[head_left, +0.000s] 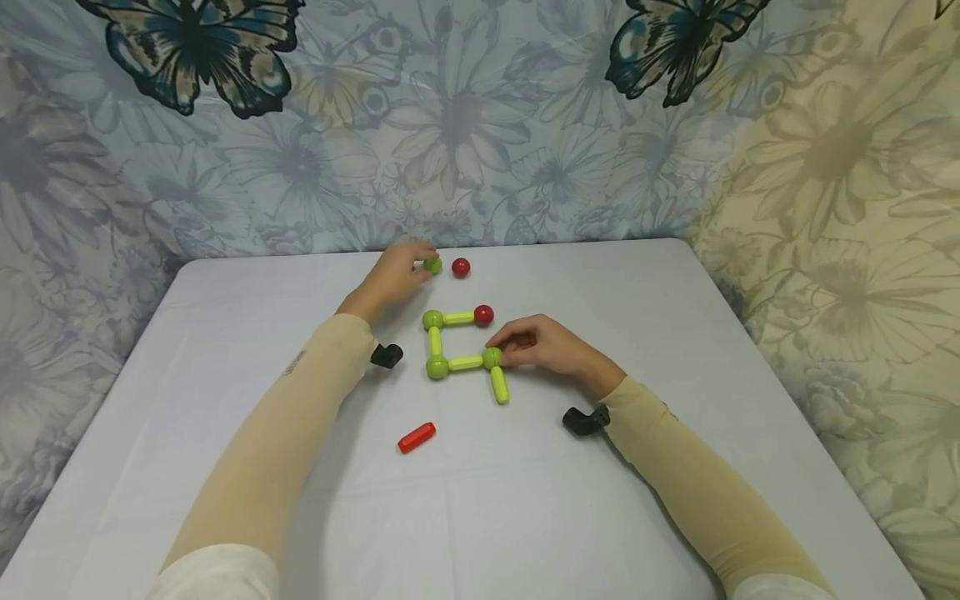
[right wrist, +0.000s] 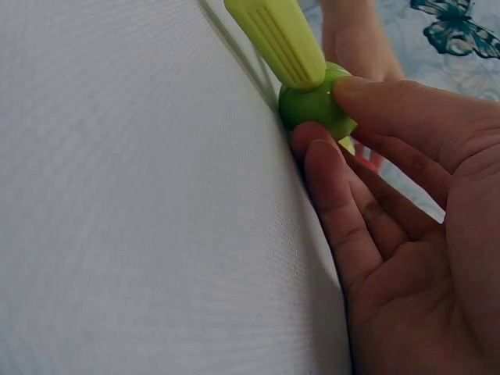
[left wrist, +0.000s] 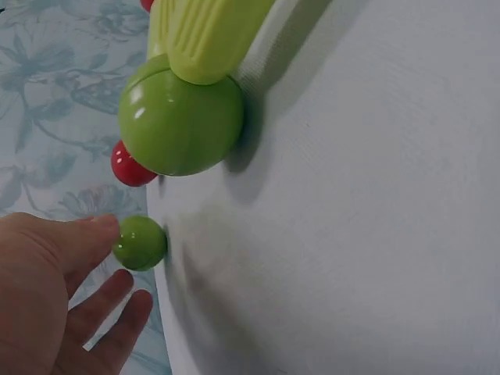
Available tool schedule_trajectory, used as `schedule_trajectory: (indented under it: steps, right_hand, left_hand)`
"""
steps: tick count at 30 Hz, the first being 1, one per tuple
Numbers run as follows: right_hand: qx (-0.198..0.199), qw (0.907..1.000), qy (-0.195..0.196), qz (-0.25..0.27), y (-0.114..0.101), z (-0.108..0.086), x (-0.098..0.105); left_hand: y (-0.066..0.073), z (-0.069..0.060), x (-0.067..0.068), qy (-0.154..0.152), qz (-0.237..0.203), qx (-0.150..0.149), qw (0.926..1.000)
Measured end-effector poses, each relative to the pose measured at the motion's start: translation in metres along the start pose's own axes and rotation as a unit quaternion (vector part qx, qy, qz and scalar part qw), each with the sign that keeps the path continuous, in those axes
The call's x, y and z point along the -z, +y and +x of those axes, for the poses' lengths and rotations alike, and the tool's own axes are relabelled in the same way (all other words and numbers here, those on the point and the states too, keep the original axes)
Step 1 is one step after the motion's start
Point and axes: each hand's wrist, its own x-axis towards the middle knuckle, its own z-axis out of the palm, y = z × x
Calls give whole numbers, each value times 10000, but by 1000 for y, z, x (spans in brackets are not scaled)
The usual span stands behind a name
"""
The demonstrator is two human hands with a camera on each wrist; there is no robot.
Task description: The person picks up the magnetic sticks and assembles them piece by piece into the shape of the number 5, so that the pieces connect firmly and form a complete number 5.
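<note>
In the head view, my left hand (head_left: 393, 273) is at a loose green ball (head_left: 432, 265) near the table's far edge. The left wrist view shows the hand's fingers (left wrist: 131, 319) spread beside that ball, with a fingertip at its edge; firm contact cannot be made out. My right hand (head_left: 551, 346) pinches a green ball (right wrist: 316, 105) between thumb and fingers. This ball is the right corner of a joined frame of green balls and yellow-green rods (head_left: 466, 363). From it one rod (head_left: 500, 386) points towards me. A red ball (head_left: 483, 315) tops the frame's upper rod.
Right of the loose green ball lies another red ball (head_left: 461, 267). A red rod (head_left: 417, 437) lies nearer me on the white-covered table (head_left: 525, 517). Patterned cloth (head_left: 465, 125) rises behind the far edge. Black wrist devices (head_left: 585, 421) stick out from the sleeves.
</note>
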Motion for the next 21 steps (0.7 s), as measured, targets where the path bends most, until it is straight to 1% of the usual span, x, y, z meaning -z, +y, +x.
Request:
schedule_trajectory:
  steps: [3,6,13,21]
  right_hand:
    - [-27,10000,22,-4,0,-1,-1]
    - [-42,10000,43,-35,0,-1,-1]
    - [-48,9999,53,-152,2,1,0]
    - [-42,9999,39,-118,3,2,0]
  left_hand:
    - [0,2,-3,-126,229,-8,9997]
    - [1,2,-6,-112,330,59,9994]
    - [0,-4,-7,-45,286,178,9994]
    - [-2,-8,-8,-35,154,421,9990]
